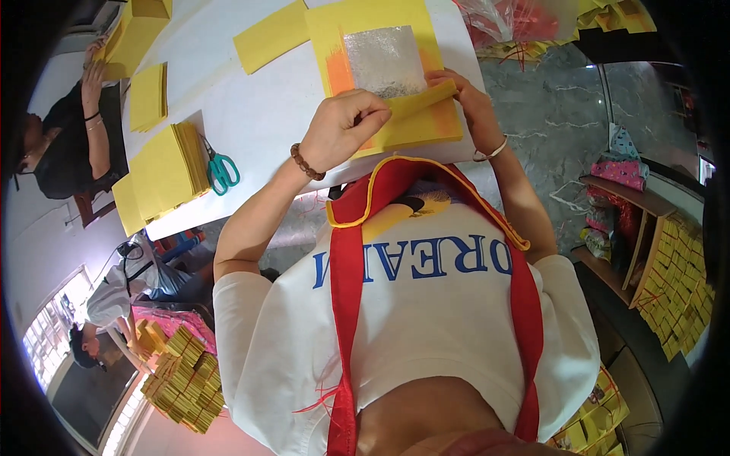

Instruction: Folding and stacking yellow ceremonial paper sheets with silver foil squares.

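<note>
Yellow paper sheet (426,101), partly rolled over at the person's end of a pad of sheets on the worktop (228,106). The left hand (340,125) had thumb and forefinger pinched on the left end of the roll; the right hand (475,110) had its fingers bent around the right end, though how firmly they closed could not be told. The roll's long axis ran left to right, its right end slanting away from the body. The pad beneath (430,135) lay lengthwise away from the person, its far end leaning slightly left. Beyond the roll showed a silver foil panel (384,55) flanked by orange; the left hand hid the panel's near-left corner. Just left of the pad's far end lay a loose yellow strip (271,36). Farther left were teal-handled scissors (222,173), touching or just beside a stack of folded yellow papers (169,169), with a smaller stack (148,97) beyond. At upper left, a co-worker's hands (93,82) touched more yellow paper (135,38).
</note>
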The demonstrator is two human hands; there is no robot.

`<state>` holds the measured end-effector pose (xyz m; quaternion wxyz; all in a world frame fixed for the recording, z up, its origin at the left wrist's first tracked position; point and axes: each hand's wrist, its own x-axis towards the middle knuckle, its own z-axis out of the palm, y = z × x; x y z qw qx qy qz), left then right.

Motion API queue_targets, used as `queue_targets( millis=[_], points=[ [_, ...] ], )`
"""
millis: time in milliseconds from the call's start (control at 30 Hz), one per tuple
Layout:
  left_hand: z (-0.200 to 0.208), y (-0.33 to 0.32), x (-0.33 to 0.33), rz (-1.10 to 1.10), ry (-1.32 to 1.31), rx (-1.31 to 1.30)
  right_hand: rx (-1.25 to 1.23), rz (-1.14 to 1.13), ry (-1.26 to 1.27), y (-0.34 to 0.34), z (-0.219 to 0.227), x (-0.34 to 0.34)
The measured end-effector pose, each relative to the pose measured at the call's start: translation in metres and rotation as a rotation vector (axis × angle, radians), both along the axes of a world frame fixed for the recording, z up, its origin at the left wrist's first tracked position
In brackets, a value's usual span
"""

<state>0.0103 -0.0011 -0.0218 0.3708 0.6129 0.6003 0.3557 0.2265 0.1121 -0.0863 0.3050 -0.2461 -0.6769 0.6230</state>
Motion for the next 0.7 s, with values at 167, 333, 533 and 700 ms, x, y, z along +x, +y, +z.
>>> queue_targets(
  millis=[167,333,533,700],
  points=[
    [0.011,0.005,-0.009,-0.074,-0.044,-0.145,0.004,-0.04,-0.069,0.003,-0.004,-0.002],
    [0.018,0.0,-0.04,-0.259,0.185,0.266,-0.322,-0.013,0.052,0.006,-0.008,-0.001],
    [-0.011,-0.006,-0.044,-0.057,0.719,0.502,0.546,-0.113,-0.137,0.013,0.002,-0.003],
    [0.012,-0.028,-0.033,-0.14,0.755,0.501,0.905,0.025,-0.294,0.008,0.042,0.006]
  ],
)
